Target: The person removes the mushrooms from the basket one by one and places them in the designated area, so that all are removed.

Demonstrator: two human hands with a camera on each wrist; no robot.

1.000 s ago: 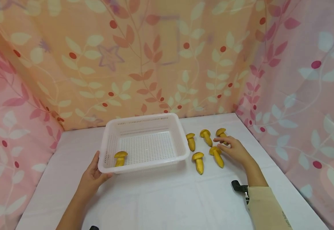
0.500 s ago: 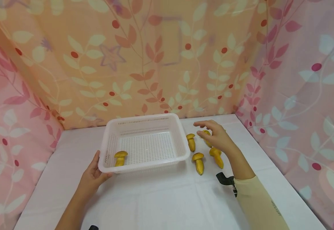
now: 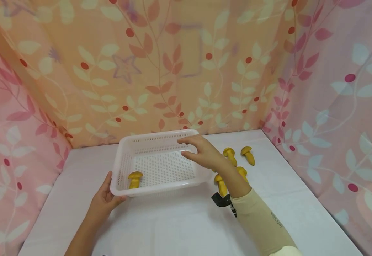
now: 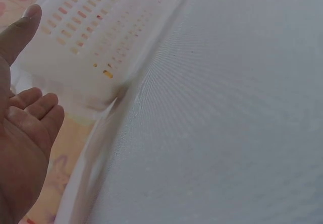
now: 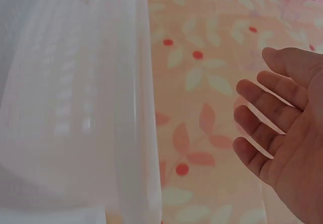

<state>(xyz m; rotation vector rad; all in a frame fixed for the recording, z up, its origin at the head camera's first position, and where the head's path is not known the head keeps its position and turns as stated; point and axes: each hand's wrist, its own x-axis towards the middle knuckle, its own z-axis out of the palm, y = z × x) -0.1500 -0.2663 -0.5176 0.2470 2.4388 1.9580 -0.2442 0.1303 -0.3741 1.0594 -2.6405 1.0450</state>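
Observation:
A white plastic basket point(image 3: 122, 142) with perforated walls stands on the table. My left hand point(image 3: 102, 199) holds its near left corner, thumb along the front and fingers at the side. One yellow mushroom point(image 3: 134, 180) is inside, near that corner. Over the basket's right side reaches my right hand point(image 3: 202, 151), fingers spread and bent a little, nothing between them. In the right wrist view the right palm point(image 5: 298, 143) is bare, apart from the basket's rim point(image 5: 136, 108). Several more mushrooms point(image 3: 248, 155) lie to the right of the basket, some partly hidden by the right arm.
White cloth point(image 3: 166, 227) covers the table. Flowered curtains point(image 3: 160, 71) enclose the back and both sides. A black wrist device point(image 3: 221, 200) sticks out by the right sleeve point(image 3: 259, 217), close to the near mushrooms.
My right hand has travelled left from above the mushrooms to over the basket, empty throughout. The left hand and the basket stay in place.

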